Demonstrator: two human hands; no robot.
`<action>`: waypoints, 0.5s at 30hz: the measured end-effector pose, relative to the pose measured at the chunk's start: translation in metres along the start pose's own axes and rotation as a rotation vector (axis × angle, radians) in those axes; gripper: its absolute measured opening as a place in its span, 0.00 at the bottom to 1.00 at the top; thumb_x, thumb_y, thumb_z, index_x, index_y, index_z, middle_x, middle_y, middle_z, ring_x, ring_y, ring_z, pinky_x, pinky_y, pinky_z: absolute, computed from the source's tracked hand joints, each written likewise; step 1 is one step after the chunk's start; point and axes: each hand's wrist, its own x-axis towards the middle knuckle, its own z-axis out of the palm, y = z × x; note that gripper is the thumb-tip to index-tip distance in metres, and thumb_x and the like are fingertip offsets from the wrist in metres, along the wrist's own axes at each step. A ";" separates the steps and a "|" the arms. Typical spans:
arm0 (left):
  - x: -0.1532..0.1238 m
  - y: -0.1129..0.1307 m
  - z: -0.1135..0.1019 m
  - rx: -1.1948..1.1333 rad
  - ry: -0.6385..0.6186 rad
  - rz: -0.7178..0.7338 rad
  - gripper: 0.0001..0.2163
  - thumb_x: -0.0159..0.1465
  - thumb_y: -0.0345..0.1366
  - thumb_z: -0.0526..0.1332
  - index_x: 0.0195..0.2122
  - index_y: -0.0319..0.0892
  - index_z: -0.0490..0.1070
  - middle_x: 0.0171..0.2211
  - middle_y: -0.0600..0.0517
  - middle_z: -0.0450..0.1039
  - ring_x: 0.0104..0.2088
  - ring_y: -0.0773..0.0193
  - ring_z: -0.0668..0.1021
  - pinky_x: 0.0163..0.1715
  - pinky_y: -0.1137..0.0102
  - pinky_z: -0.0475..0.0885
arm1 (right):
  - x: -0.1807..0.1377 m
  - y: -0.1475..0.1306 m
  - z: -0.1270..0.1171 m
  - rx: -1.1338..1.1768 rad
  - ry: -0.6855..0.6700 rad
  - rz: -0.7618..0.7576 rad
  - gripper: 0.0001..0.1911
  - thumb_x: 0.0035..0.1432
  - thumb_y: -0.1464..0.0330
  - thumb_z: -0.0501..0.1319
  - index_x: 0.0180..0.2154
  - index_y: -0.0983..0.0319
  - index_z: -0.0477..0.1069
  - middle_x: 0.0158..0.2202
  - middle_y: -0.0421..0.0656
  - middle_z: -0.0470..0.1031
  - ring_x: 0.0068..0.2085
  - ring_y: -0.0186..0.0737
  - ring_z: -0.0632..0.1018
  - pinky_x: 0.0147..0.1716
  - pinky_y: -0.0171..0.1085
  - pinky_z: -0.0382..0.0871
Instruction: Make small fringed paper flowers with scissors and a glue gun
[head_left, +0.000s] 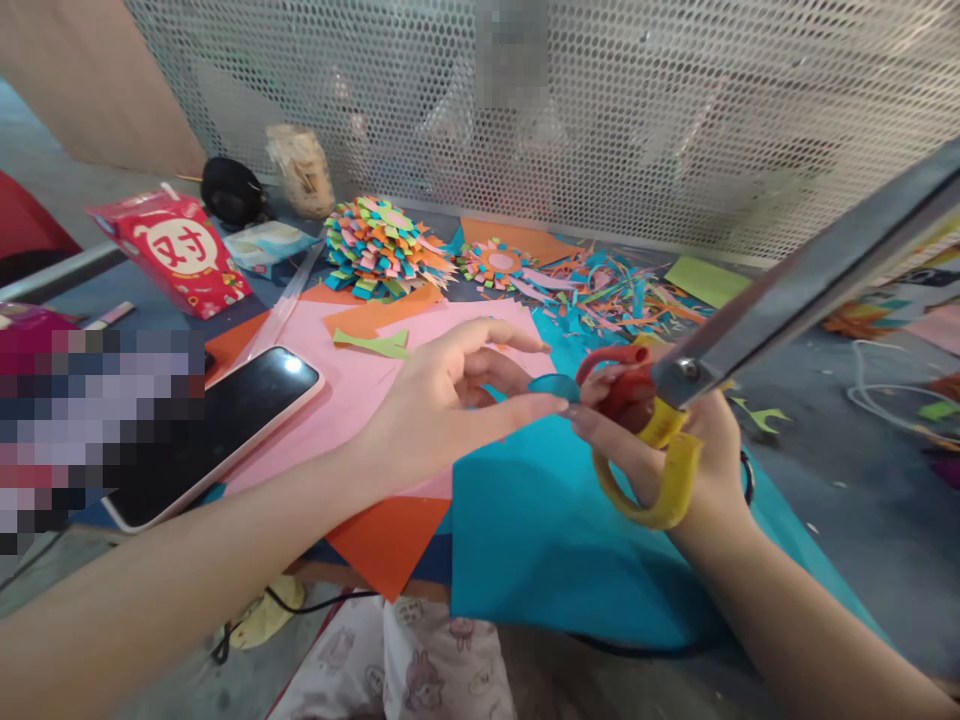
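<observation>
Between the fingertips of both hands is a small round piece of blue paper [553,386]. My left hand [465,385] pinches it from the left, thumb below. My right hand [675,430] touches its right edge with the thumb tip and keeps a pair of scissors [660,440] with red and yellow handles hooked on the fingers, blades pointing up and to the right. Under the hands lie a large blue paper sheet [525,540] and pink paper [300,420]. A green paper scrap [371,344] rests on the pink paper.
Behind the hands are a fringed multicoloured paper bundle [386,245], a paper flower [495,262] and a heap of paper strips [615,290]. A phone [225,430] lies at left, near a red snack bag [176,250]. A perforated metal panel [600,120] bounds the table's back.
</observation>
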 end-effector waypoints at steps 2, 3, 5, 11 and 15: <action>0.001 -0.002 0.002 -0.095 -0.038 -0.073 0.14 0.54 0.33 0.68 0.41 0.40 0.71 0.27 0.55 0.77 0.21 0.71 0.76 0.20 0.76 0.72 | 0.000 0.000 0.000 0.004 0.035 -0.008 0.21 0.37 0.71 0.75 0.30 0.56 0.66 0.27 0.33 0.70 0.29 0.32 0.75 0.31 0.35 0.75; 0.001 -0.002 0.003 -0.133 -0.047 -0.089 0.12 0.54 0.32 0.68 0.40 0.40 0.72 0.26 0.55 0.77 0.21 0.71 0.76 0.20 0.76 0.72 | 0.000 -0.001 0.000 -0.008 0.032 -0.009 0.21 0.36 0.72 0.75 0.31 0.56 0.66 0.27 0.33 0.71 0.29 0.33 0.75 0.32 0.35 0.76; 0.002 -0.003 0.005 -0.191 -0.041 -0.107 0.08 0.55 0.32 0.67 0.35 0.39 0.72 0.25 0.55 0.76 0.21 0.71 0.75 0.19 0.76 0.71 | 0.000 -0.002 -0.001 -0.051 -0.013 -0.005 0.22 0.36 0.72 0.75 0.31 0.56 0.67 0.27 0.34 0.71 0.29 0.34 0.75 0.31 0.36 0.76; 0.001 0.000 0.003 -0.108 -0.069 -0.120 0.06 0.56 0.33 0.66 0.26 0.39 0.70 0.24 0.55 0.73 0.20 0.74 0.72 0.18 0.78 0.69 | -0.001 -0.005 -0.001 -0.150 -0.087 -0.003 0.22 0.38 0.66 0.76 0.32 0.55 0.65 0.26 0.35 0.69 0.28 0.36 0.75 0.28 0.37 0.75; 0.000 0.002 0.002 0.052 -0.105 -0.079 0.04 0.57 0.30 0.64 0.26 0.39 0.70 0.25 0.54 0.73 0.23 0.72 0.74 0.19 0.79 0.68 | -0.001 -0.008 -0.001 -0.199 -0.090 0.016 0.22 0.40 0.60 0.75 0.31 0.55 0.63 0.25 0.36 0.69 0.28 0.38 0.75 0.28 0.38 0.74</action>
